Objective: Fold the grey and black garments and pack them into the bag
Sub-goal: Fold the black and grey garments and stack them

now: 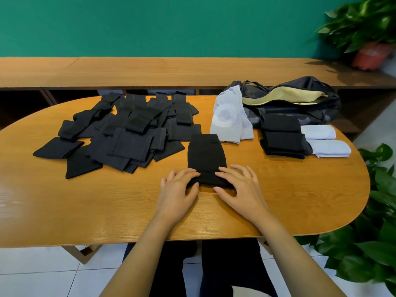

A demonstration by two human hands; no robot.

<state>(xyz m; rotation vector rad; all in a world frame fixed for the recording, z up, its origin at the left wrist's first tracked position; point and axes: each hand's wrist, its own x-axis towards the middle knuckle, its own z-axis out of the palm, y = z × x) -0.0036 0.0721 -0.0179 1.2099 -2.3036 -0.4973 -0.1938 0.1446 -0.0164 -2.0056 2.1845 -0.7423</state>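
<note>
**Folding the near end of a black sock [205, 156]**

My left hand [179, 186] and right hand [239, 186] each pinch its thickened near end, thumbs under, fingers on top. It lies flat and smooth at twelve o'clock on the table [107, 211]. Next, I judge, both hands must carry the fold forward evenly, toward the bag [300, 93] at two o'clock.

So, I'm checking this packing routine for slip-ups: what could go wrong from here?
The left hand and right hand pinch only the near end of the black garment; its free far end could skew the fold. The loose pile lies close on the left, so a piece might get dragged along. The folded stack sits in front of the bag, and could be knocked when reaching in.
</note>
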